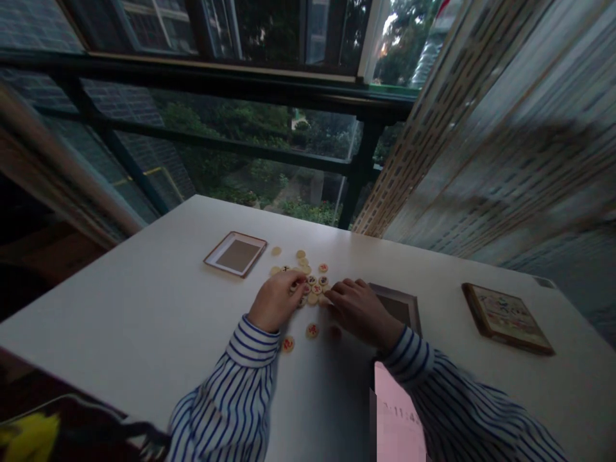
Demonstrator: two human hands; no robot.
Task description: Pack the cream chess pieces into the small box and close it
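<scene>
Several round wooden game pieces (312,277) with red and dark marks lie scattered on a white table (144,314). My left hand (276,300) rests at the pile's left edge, fingers curled in a pinch around a piece. My right hand (359,309) lies at the pile's right edge, fingers together and bent onto the pieces. Two pieces (312,331) sit apart, closer to me, between my wrists. Both arms wear blue-and-white striped sleeves.
A shallow open box tray (235,254) lies left of the pile. Another tray (402,301) is partly under my right wrist. A decorated box lid (506,317) lies far right. A curtain (505,128) hangs on the right; windows with dark railing are behind the table.
</scene>
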